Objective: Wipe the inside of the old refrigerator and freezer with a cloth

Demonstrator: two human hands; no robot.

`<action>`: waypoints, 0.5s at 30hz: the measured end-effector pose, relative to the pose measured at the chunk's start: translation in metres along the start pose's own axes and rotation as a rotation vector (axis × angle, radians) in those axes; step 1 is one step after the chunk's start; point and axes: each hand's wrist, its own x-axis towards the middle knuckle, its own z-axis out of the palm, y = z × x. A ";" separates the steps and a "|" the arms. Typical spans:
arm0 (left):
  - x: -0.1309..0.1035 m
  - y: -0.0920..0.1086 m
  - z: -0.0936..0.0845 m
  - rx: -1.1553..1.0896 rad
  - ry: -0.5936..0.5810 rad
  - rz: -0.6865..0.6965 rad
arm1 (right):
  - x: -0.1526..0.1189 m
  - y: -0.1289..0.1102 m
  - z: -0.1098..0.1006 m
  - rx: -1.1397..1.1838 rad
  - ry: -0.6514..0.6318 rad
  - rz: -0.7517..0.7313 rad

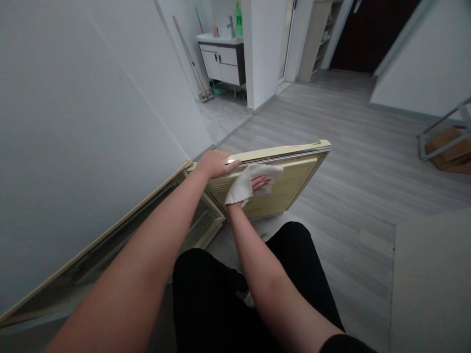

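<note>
Holding the top edge of the little fridge door [279, 181] with my left hand [213, 163], I keep it from swinging away. My fingers are curled over the rim and my thumb sits behind it — a firm grip, so the door stands steady while I push on it.

My right hand [257, 184] lies flat on the inside of the door with the white cloth [246, 184] under it. The fingers are stretched out, not squeezed shut, and a few fingertips peek out past the cloth. A flat hand presses more of the cloth on the door at once. The cloth is bunched a bit and hangs down near my wrist.

The door is pale yellow with ridges on its inner side. It stands open, sticking out over the grey wood floor [353, 162], and it is hinged to the small fridge [154, 215] by the white wall [73, 122] on my left. The fridge's inside looks dark, and I cannot tell what is in it.

My knees in black trousers [228, 294] are low and close to the door — I seem to be crouching or sitting so I can reach it easily.

Far off there is a white sink cabinet [222, 61] with a green bottle [239, 19] on top, and a broom [195, 66] leans on the wall beside it. At the right edge there is a metal frame [441, 132] on the floor.
</note>
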 end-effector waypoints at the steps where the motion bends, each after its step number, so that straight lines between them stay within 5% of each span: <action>1: 0.000 0.000 0.000 -0.002 0.005 -0.003 | -0.023 0.002 0.021 -0.008 0.007 0.015; 4: 0.002 0.000 -0.001 -0.011 0.017 -0.015 | -0.081 0.010 0.063 0.005 -0.079 -0.052; 7: 0.002 0.003 -0.004 -0.021 0.021 -0.020 | -0.105 0.024 0.070 0.044 -0.184 -0.198; 11: 0.001 0.005 -0.004 -0.024 0.016 -0.021 | -0.088 0.038 0.058 0.019 -0.163 -0.246; 15: -0.002 0.004 -0.002 -0.022 0.021 -0.029 | -0.037 0.044 0.044 0.037 0.069 -0.103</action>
